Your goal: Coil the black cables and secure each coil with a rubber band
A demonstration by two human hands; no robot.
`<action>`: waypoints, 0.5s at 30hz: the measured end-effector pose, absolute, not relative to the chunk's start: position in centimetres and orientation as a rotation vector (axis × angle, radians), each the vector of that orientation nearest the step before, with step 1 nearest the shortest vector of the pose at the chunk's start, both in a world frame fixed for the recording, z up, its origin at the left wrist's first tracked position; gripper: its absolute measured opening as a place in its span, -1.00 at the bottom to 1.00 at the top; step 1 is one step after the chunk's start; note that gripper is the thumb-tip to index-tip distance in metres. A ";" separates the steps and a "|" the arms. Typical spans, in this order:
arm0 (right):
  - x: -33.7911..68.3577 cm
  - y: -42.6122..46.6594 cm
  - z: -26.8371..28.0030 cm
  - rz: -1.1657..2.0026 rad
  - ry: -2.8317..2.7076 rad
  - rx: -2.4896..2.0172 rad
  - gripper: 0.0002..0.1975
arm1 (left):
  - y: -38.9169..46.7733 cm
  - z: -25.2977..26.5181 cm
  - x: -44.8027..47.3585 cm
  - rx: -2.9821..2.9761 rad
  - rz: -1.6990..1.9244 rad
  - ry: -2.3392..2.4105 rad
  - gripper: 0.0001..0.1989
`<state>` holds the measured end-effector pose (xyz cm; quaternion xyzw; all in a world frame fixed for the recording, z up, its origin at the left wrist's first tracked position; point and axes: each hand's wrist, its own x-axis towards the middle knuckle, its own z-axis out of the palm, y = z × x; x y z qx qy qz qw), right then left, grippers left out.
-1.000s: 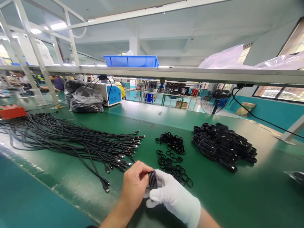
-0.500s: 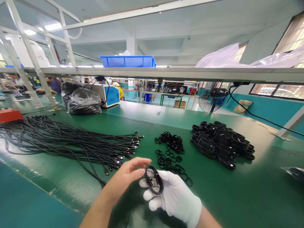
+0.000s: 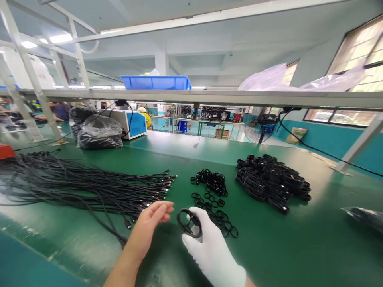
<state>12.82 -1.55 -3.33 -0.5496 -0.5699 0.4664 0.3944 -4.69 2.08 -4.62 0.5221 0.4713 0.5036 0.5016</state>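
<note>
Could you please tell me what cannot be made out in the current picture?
All in the head view:
Coiled cable: the gripped part is hidden by the gloved right hand.
Black rings: they overlap too much to count.
Loose cables: overlapping, and blurred at far left.
Orange-red box: cut off by the left edge.
Clear bag: contents blurred, cut off by the right edge.

head view | forward, down | left hand (image 3: 151,219), right hand (image 3: 209,245) close

Through the head camera I see my gloved right hand (image 3: 211,245) gripping a coiled cable (image 3: 196,220) nearer me than the black rings (image 3: 212,181). Left of those rings are my loosely curled left hand (image 3: 153,215) and loose cables (image 3: 89,181); right, piled coils (image 3: 272,177).
</note>
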 end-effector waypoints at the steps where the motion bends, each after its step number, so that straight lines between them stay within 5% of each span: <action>1: 12.9 -1.7 -3.3 1.026 -1.486 -1.389 -0.50 | 2.1 -4.6 -4.8 1.268 1.220 1.200 -0.65; 3: 13.1 -1.8 -3.1 0.843 -1.502 -1.345 -0.50 | 2.3 -4.4 -4.8 1.322 1.197 1.305 -0.61; 8: 15.2 0.1 -1.8 1.018 -1.254 -1.406 -0.52 | 3.0 -4.5 -4.8 1.466 1.058 1.444 -0.53; 15: 29.6 5.8 -1.8 0.368 -1.023 -1.926 -0.62 | 4.5 -7.5 -5.5 1.622 0.941 1.509 -0.60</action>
